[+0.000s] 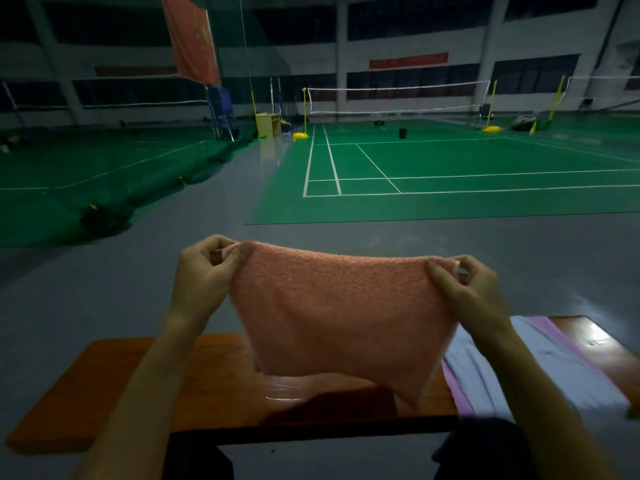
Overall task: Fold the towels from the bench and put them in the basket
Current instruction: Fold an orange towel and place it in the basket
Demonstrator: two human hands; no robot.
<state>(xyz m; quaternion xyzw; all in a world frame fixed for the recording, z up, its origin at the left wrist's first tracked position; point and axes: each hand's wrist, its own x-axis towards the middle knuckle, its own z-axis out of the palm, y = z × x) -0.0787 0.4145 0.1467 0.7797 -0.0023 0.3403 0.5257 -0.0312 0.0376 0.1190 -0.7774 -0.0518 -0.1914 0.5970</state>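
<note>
We hold the pink towel [341, 313] by its top corners — left hand [204, 268] and right hand [464, 289] each pinching one — long axis running left-right, hanging above the bench [104, 386].

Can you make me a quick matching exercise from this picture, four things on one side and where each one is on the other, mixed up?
Things:
1. orange towel
2. white and purple towel
3. wooden bench
4. badminton net

Places:
A. stretched between yellow posts across the green court
B. on the grey floor in front of the person
C. lying on the right end of the bench
D. held up by its top corners, left hand and right hand

Pairs: 1-D, 2-C, 3-B, 4-A
</note>
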